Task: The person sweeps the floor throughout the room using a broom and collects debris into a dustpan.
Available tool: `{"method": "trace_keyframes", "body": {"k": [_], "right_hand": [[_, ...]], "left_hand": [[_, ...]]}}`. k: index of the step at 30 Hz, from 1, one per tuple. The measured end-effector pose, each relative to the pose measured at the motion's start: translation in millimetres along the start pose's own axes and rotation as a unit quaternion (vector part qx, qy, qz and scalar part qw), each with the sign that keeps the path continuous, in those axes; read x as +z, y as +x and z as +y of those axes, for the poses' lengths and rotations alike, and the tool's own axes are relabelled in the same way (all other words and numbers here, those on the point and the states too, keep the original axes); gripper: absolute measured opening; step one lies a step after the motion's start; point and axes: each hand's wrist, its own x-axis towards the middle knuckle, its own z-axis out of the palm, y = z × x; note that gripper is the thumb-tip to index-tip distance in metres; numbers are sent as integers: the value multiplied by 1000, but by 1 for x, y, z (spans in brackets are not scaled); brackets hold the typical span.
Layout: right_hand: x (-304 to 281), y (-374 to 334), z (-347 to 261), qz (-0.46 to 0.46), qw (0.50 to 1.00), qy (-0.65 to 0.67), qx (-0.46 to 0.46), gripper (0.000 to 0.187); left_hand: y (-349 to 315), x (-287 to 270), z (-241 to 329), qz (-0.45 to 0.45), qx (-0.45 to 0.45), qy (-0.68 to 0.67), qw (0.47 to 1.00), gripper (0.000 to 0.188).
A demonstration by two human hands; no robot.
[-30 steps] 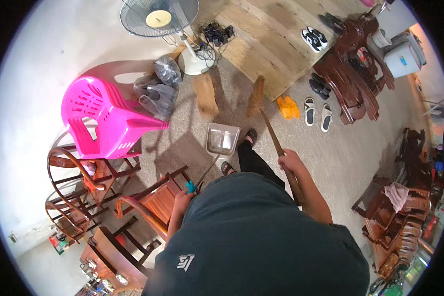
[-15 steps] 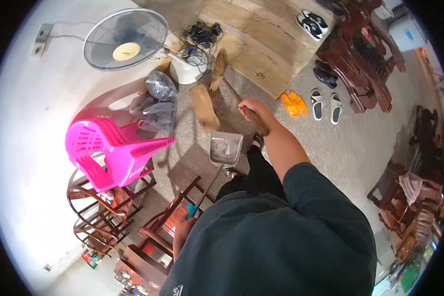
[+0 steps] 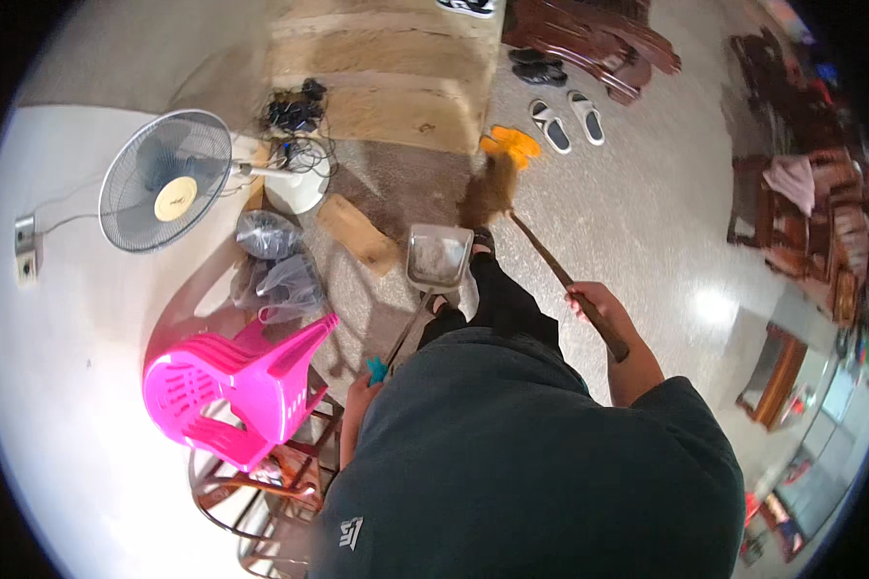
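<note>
My right hand [image 3: 594, 301] is wrapped round the brown handle of a broom [image 3: 543, 253], held out to my right. The broom's bristle head, smeared by motion, is over the floor just short of a pair of orange slippers [image 3: 512, 145]. Down at my left side, my left hand [image 3: 360, 394] grips the long handle of a dustpan [image 3: 438, 259] near its turquoise top end. The grey, wide-mouthed pan sits on the floor in front of my feet, its open side facing away from me. What lies in it is too faint to tell.
A wooden block [image 3: 357, 234] lies left of the pan, near plastic bags [image 3: 285, 280] and a standing fan [image 3: 169, 183]. Stacked pink plastic chairs [image 3: 251, 386] stand at the left. Ahead is a wooden platform [image 3: 377, 96]; white sandals [image 3: 550, 125] and dark wooden furniture [image 3: 599, 43] are beyond right.
The broom has swung from left of the pan, beside the wooden block, over to the right with my right hand. My view has turned; the dustpan stays before my feet.
</note>
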Motion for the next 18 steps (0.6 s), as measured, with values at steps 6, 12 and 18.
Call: {"method": "trace_keyframes", "body": {"k": [6,12,18], "right_hand": [[-8,-58,102,89,996,17,4,27],[32,-77,158,100,974,43,-201,8],[61,-114,127,-16,977,151,-151,8]], "left_hand": [[-8,-29,91,-22,45,55,997,21],[12,-40,78,-37,31,-14,999,13],[25,-35,85,-45,40,-51,997,10]]}}
